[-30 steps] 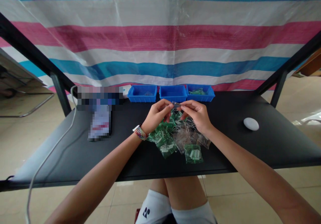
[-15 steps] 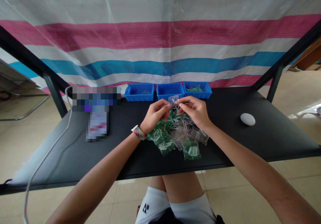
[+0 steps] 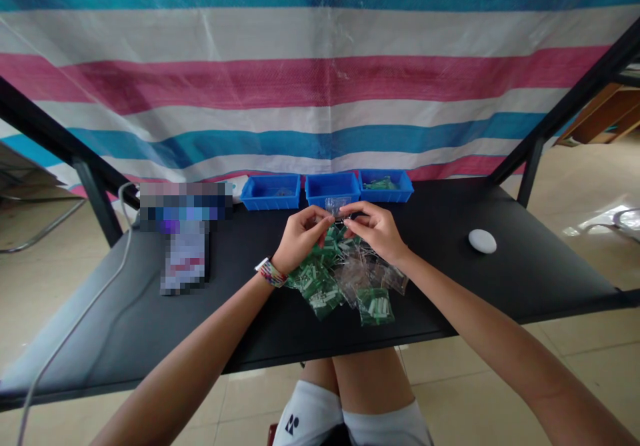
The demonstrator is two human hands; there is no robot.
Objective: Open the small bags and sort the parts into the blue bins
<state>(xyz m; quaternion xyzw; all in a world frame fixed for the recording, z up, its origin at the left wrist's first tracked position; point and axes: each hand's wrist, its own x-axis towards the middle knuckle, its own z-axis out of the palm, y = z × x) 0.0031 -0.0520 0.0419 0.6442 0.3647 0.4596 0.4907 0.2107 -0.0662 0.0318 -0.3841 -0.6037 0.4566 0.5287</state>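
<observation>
A small clear plastic bag (image 3: 339,205) is held between my two hands, above a heap on the black table. My left hand (image 3: 303,234) pinches its left side, fingers closed. On the other side my right hand (image 3: 375,231) grips it with thumb and fingertips. Thin metal pieces seem to show at the bag's lower edge, too small to make out. Beneath lie several green bags (image 3: 323,296) with pale cylinders inside, and clear bags (image 3: 353,273) with thin contents. One green bag (image 3: 376,307) lies nearest the table's front edge.
Three blue bins stand along the back: a left bin (image 3: 271,203), a middle bin (image 3: 330,179) and a right bin (image 3: 387,195) with green pieces. A white oval object (image 3: 483,241) sits at right. At left are a blurred item (image 3: 185,259) and a white cable (image 3: 83,329).
The camera view has shifted slightly, so everything sits a little lower and further left. My hands still hold the clear bag; their fingers have moved only slightly on it.
</observation>
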